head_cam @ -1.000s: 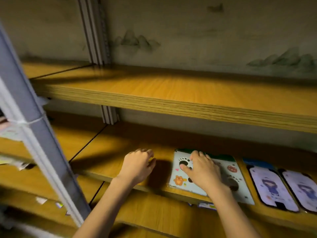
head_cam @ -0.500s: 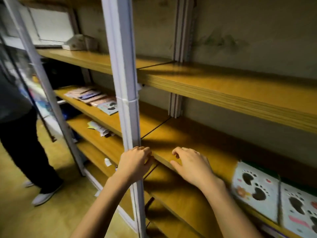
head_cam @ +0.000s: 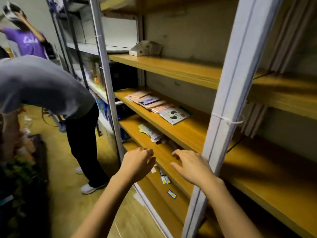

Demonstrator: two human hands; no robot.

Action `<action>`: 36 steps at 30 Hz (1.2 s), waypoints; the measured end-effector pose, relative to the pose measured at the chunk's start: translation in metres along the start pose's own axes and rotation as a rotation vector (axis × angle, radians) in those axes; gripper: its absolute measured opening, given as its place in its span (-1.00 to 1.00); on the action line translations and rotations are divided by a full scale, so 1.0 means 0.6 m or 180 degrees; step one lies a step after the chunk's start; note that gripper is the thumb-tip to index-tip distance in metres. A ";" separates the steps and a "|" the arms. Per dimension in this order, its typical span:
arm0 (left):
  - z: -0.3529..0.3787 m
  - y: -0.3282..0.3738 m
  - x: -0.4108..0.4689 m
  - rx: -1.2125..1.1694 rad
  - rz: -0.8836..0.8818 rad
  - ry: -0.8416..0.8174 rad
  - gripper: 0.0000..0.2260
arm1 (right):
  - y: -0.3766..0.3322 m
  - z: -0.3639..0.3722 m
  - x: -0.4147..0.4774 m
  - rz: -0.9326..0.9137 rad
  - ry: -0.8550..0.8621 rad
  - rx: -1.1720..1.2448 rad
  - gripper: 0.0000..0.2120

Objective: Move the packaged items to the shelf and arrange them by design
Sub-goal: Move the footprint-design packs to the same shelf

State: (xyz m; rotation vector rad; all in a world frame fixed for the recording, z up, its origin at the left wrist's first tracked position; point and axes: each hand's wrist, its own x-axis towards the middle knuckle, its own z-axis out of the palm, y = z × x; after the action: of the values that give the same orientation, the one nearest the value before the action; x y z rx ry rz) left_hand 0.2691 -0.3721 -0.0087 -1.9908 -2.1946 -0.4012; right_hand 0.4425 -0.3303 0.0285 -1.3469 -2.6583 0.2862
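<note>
Dim warm light is perhaps falling from above; the shelf boards (head_cam: 171, 69) are casting deep shadows at right. Blur is smearing the far-left person (head_cam: 25, 40); the posts (head_cam: 228, 93) are bowing.

You are in a stockroom or a shop's back room. Tall racks with grey metal uprights (head_cam: 228, 100) carry plain wooden shelf boards (head_cam: 171, 69) in several tiers against a bare, stained wall (head_cam: 180, 31). Flat packaged items (head_cam: 157, 105) lie in an overlapping row on one board, with loose packets (head_cam: 151, 133) on the board below. Small stickers (head_cam: 165, 179) mark a lower board. More racks (head_cam: 77, 40) run on beyond. A person in a grey top (head_cam: 42, 86) bends in the aisle to your left, and another in purple (head_cam: 29, 42) stands further off.
</note>
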 end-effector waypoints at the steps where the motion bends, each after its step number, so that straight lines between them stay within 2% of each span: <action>1: 0.000 -0.027 0.008 0.0048 -0.0006 -0.0008 -0.78 | -0.016 0.007 0.022 0.0020 -0.0001 0.0033 -0.62; 7: 0.001 -0.155 0.061 0.0156 0.0120 0.0044 -0.76 | -0.084 0.036 0.133 0.0282 -0.0039 0.0157 -0.60; 16: 0.022 -0.244 0.165 -0.0156 0.0176 -0.0038 -0.73 | -0.104 0.048 0.274 0.0507 -0.0052 0.0091 -0.62; 29: 0.092 -0.297 0.436 -0.0244 0.0813 -0.0173 -0.75 | -0.016 0.055 0.503 0.1224 0.0088 -0.0041 -0.63; 36: 0.122 -0.289 0.550 -0.0399 0.1132 -0.0302 -0.72 | 0.034 0.060 0.550 0.1951 0.0189 0.0020 -0.61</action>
State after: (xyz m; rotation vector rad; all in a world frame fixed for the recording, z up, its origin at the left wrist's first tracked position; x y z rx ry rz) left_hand 0.0664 -0.0506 0.0003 -2.4531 -1.8467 -0.4095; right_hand 0.2568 -0.0551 0.0037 -2.0994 -2.1258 0.3094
